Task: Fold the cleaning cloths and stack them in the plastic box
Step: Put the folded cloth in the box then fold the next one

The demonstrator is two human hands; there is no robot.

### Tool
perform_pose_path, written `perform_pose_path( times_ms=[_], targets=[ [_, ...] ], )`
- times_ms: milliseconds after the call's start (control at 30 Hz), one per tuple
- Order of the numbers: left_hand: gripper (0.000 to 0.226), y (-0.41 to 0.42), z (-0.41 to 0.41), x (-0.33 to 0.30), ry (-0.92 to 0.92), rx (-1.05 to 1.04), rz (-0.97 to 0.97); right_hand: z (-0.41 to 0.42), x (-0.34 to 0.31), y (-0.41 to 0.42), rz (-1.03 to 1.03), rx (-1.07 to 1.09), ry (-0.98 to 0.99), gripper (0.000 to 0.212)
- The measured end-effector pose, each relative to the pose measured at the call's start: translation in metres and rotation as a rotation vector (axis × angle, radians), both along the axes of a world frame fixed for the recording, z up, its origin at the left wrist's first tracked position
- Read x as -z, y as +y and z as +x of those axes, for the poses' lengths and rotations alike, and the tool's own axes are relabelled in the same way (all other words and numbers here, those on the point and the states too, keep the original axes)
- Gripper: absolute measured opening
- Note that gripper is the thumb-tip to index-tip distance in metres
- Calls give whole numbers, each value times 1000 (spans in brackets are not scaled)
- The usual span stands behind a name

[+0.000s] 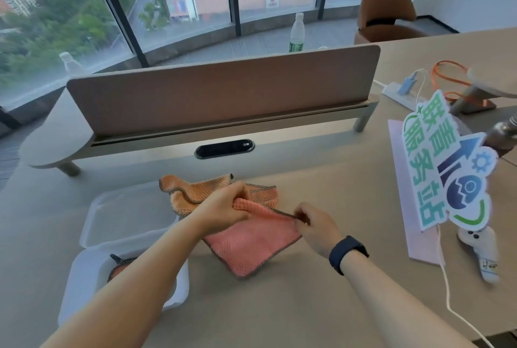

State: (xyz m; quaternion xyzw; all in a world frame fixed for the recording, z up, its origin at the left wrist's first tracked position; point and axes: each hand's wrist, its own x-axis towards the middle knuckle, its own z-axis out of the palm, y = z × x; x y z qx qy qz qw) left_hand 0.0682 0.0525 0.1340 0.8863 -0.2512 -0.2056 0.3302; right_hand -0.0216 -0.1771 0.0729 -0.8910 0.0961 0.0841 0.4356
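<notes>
A pink cleaning cloth (246,247) with a dark edge hangs over the table between my hands. My left hand (226,205) grips its upper edge in a fist. My right hand (316,224) pinches the same edge at the right corner. Behind them an orange cloth (195,188) lies crumpled on the table. The clear plastic box (84,272) stands at the lower left, partly hidden by my left forearm. A folded cloth (120,263) shows inside it. The box's lid (126,210) lies flat just beyond the box.
A brown desk divider (223,90) runs across the back of the table. A colourful sign (447,163) on a pink sheet stands at the right, with a white controller (481,249), a white cable and a power strip (400,93) near it. Two bottles stand behind the divider.
</notes>
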Motion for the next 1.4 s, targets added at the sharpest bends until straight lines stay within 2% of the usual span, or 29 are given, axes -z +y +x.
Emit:
perform_pose_path(
  times_ms=[133, 233, 300, 433, 533, 600, 733, 800, 900, 933, 1000, 1133, 1200, 1267, 1400],
  targets=[
    [36, 0, 9, -14, -13, -24, -2, 12, -23, -12, 39, 117, -134, 9],
    [24, -2, 16, -21, 44, -94, -41, 20, -42, -19, 27, 173, -240, 8],
    [7, -5, 20, -24, 65, -117, -29, 27, -54, -26, 4, 159, -271, 8],
    [28, -14, 26, -33, 127, -142, -68, 42, -77, -42, -100, 122, -317, 13],
    [19, -23, 29, -40, 185, -145, -161, 50, -97, -55, -181, 87, -375, 19],
    [12, -31, 30, -43, 152, -151, -205, 51, -108, -62, -237, 55, -399, 24],
    [29, -44, 24, -42, 107, -184, -292, 42, -117, -74, -328, 21, -434, 25],
    [29, -45, 20, -33, 101, -181, -279, 33, -109, -79, -334, -1, -387, 25],
    [15, -42, 9, -11, 79, -124, -207, 15, -82, -85, -281, -34, -219, 26],
    [20, -40, 2, -2, 87, -93, -174, 8, -70, -86, -249, -46, -154, 27],
    [27, -37, -14, 17, 169, -26, -105, -7, -46, -88, -195, -67, -25, 30],
    [12, -26, -40, 58, 309, 146, 129, -37, -8, -82, -92, -136, 204, 25],
    [9, -22, -50, 71, 375, 191, 197, -52, 9, -78, -74, -176, 309, 31],
    [18, -20, -59, 80, 401, 243, 245, -64, 24, -75, -86, -193, 411, 34],
    [24, -17, -69, 93, 440, 271, 284, -78, 43, -75, -54, -263, 510, 18]
  ],
)
